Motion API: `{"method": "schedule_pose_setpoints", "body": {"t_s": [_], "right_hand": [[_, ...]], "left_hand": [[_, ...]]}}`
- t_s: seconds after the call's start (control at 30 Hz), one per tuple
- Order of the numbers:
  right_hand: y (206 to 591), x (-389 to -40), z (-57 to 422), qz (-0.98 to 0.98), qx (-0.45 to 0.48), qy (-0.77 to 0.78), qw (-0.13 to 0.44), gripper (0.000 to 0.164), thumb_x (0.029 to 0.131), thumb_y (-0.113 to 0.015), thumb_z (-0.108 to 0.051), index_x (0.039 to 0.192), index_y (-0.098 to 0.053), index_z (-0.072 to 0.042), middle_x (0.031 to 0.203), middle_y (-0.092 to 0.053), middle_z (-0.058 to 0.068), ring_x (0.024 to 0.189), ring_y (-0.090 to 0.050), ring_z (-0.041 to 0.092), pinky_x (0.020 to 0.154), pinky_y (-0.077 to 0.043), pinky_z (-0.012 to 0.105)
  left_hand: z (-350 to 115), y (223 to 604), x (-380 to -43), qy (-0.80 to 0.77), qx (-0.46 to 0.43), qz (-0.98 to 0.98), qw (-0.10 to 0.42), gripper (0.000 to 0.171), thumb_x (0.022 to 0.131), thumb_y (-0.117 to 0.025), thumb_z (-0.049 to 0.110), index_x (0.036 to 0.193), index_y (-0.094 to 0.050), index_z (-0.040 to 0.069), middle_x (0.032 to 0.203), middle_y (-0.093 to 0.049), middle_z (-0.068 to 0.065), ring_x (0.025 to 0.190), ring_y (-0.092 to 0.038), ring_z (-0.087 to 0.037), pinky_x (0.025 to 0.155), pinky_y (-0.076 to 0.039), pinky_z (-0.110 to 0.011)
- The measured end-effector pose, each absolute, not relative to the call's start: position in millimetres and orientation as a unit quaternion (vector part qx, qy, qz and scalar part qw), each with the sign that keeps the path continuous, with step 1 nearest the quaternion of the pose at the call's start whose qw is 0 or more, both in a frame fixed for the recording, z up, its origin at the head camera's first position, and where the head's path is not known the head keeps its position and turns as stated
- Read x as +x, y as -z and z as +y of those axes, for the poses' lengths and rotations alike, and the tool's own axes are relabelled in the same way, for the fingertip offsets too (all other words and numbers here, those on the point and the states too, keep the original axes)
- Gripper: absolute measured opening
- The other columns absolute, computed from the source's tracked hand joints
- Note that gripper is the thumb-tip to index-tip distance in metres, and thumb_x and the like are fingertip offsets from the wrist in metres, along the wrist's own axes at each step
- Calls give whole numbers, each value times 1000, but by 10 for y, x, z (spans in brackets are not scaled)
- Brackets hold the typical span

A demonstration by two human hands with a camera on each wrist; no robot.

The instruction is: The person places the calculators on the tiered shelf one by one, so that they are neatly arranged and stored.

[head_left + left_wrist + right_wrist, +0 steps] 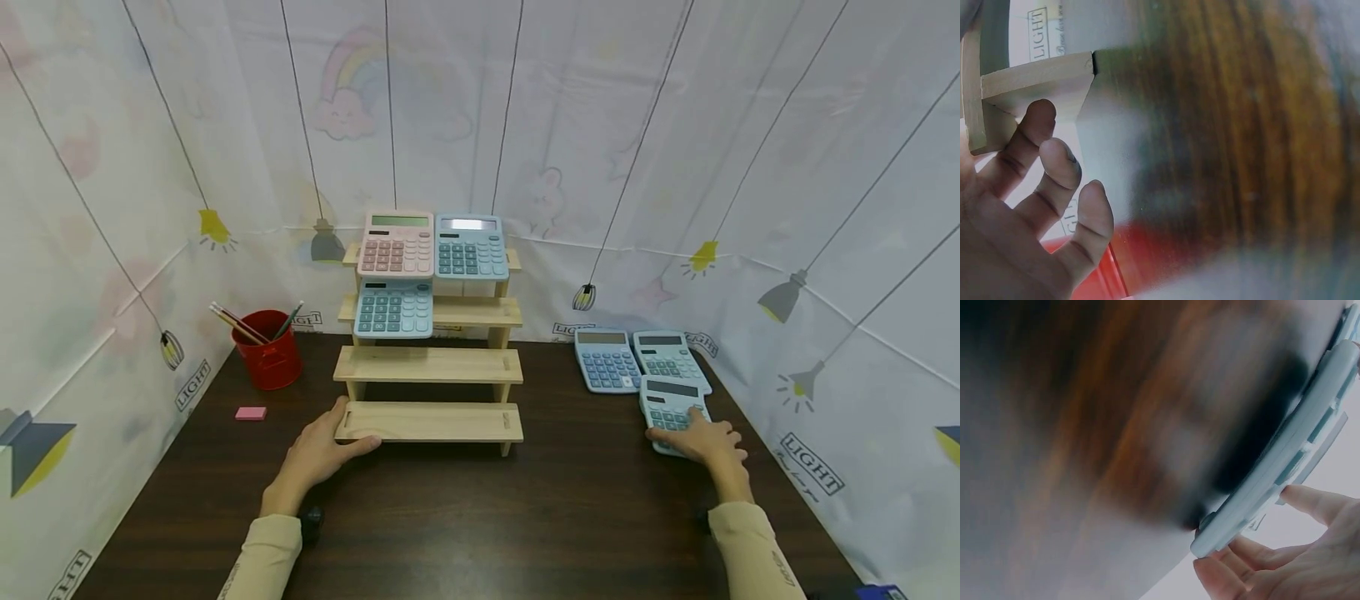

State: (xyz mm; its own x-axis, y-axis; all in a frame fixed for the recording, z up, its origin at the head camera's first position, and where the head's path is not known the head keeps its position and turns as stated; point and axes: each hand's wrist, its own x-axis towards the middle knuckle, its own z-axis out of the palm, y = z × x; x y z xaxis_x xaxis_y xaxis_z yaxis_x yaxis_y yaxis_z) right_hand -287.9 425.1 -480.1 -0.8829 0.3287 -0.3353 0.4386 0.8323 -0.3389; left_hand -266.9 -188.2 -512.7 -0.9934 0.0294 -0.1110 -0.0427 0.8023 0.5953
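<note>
My left hand [318, 446] holds the left end of the lowest step of a wooden stepped rack [431, 423], thumb over its front edge. In the left wrist view, several loosely bent fingers [1060, 169] show beside the rack's end. At the right, my right hand [701, 437] grips a light blue calculator [670, 402] near its lower end. The right wrist view shows this calculator [1279, 450] edge-on, with fingertips at its edge and over its keys. A blue calculator [606, 361] and another light blue one [667, 360] lie just behind it.
A pink calculator [396, 244] and a blue one [471, 247] stand on the rack's top step, with a light blue calculator [393, 310] below. On the left are a red bucket [272, 358] of pencils and a pink eraser [251, 413]. Printed curtains [600, 125] surround the dark table [480, 517].
</note>
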Motion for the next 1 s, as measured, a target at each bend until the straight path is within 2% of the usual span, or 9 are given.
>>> {"method": "schedule_pose_setpoints", "body": {"t_s": [0.3, 0.6, 0.83, 1.0], "right_hand": [[4770, -2863, 4008, 958, 158, 199, 134, 125, 81, -53, -82, 158, -4, 3, 143, -10, 55, 129, -20, 72, 103, -25, 83], [4597, -2839, 3577, 970, 106, 185, 113, 122, 81, -53, -82, 159, -11, 1, 145, -19, 53, 130, -29, 70, 99, -34, 80], [4410, -2859, 3300, 978, 47, 185, 88, 119, 83, -49, -84, 160, -14, 0, 152, -24, 46, 136, -29, 68, 98, -37, 79], [4246, -2882, 3109, 979, 30, 186, 74, 121, 81, -47, -87, 160, -15, -1, 156, -25, 41, 141, -24, 65, 105, -34, 77]], "left_hand": [[-1876, 5109, -2667, -317, 0, 947, 59, 120, 77, -61, 82, 162, -16, 9, 161, -33, -27, 143, -39, -50, 109, -34, -73], [-1870, 5122, -2664, -315, -5, 947, 62, 119, 78, -62, 80, 161, -17, 9, 161, -33, -27, 144, -38, -49, 110, -33, -72], [-1860, 5115, -2665, -319, -10, 945, 71, 120, 78, -61, 82, 162, -15, 10, 163, -29, -26, 146, -34, -49, 112, -30, -73], [-1868, 5110, -2664, -316, -10, 946, 71, 120, 78, -60, 82, 162, -15, 9, 162, -30, -27, 145, -36, -49, 111, -31, -73]]}}
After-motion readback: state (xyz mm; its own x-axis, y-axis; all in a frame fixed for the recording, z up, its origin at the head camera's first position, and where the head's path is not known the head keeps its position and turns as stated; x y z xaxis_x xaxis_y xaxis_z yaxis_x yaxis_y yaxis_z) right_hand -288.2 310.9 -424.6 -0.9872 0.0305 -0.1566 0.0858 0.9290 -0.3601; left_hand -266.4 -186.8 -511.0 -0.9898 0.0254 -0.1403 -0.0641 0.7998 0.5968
